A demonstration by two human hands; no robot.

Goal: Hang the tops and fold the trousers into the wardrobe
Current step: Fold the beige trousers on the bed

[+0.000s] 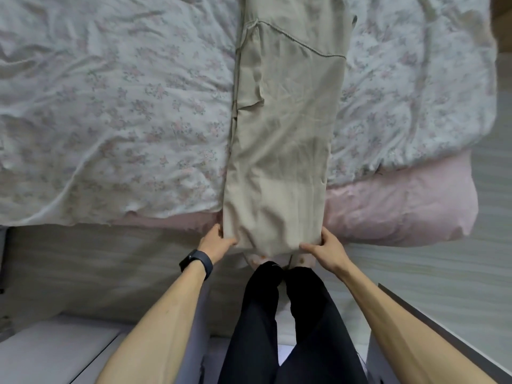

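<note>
1 pair of beige trousers (282,134), folded into 1 long narrow strip, laid lengthwise across the bed, hem end hanging just past the near edge. Matte cloth, lightly creased, with 1 curved stitched pocket seam near the far end. 2 bare hands, apart: left hand (219,242) pinching the strip's left hem corner, right hand (324,248) pinching the right hem corner, thumbs on top. 1 black band watch (196,263) on the left wrist. Under the trousers, 1 white duvet (110,120), rumpled, printed with small faded flowers; beneath it 1 plain pink sheet (401,212), puffy, rounded at the corner. 2 legs (277,328) in smooth black cloth, 2 bare feet (256,261) on a pale streaked floor (415,273).
</note>
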